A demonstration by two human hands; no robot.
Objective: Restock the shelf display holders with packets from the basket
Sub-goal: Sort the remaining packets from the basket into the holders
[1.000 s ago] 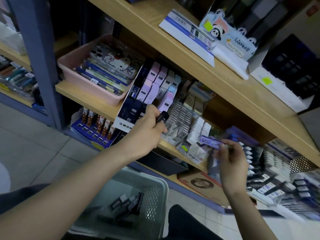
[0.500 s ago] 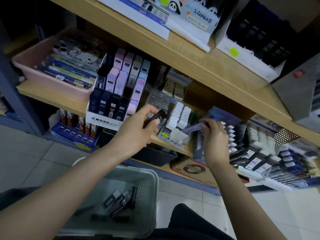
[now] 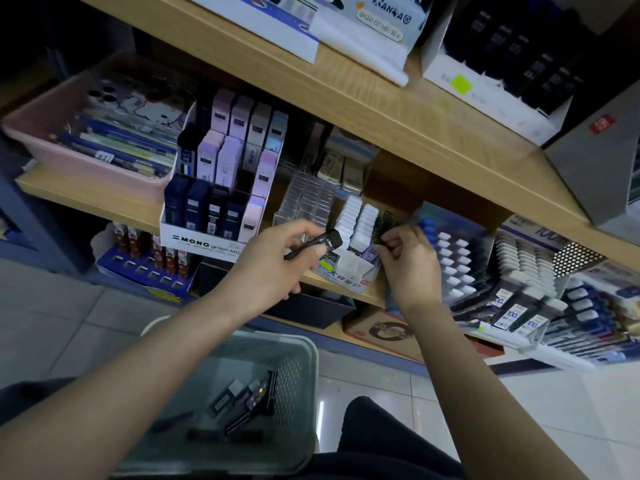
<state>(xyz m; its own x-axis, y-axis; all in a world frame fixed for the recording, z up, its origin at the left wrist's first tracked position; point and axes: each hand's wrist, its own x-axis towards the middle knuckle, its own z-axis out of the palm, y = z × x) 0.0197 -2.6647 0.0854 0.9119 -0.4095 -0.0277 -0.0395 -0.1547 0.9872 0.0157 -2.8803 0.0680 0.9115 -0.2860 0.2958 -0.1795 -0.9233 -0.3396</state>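
**Right hand closes on the holder; purple packet out of its fingers**

Since a second ago the right hand (image 3: 408,261) has travelled leftward to the white holder (image 3: 349,271), and the purple packet it carried no longer shows between its fingers. A lilac edge just under the fingertips may be that packet, but I cannot be sure. The view has also swung right along the shelf (image 3: 90,199).

The black packet (image 3: 322,241) sits at frame centre in the left hand (image 3: 277,258), whose grip pinches it near one end with thumb and forefinger. The packet slants up toward 2 o'clock, just in front of the white packets (image 3: 360,220). The right hand's grip is curled, with its tips at the green-edged packets (image 3: 382,225); I cannot tell whether it holds one.

At 9 o'clock of the left hand stands the Mono box (image 3: 204,240). At 6 o'clock, on the floor, the basket (image 3: 304,355) holds more loose packets (image 3: 242,400).

Likely risks: the end-on pinch lets the black packet swivel or drop as it is pushed in. Both hands also crowd one tight row, which could tip neighbouring packets or nudge the holder at the shelf's edge.
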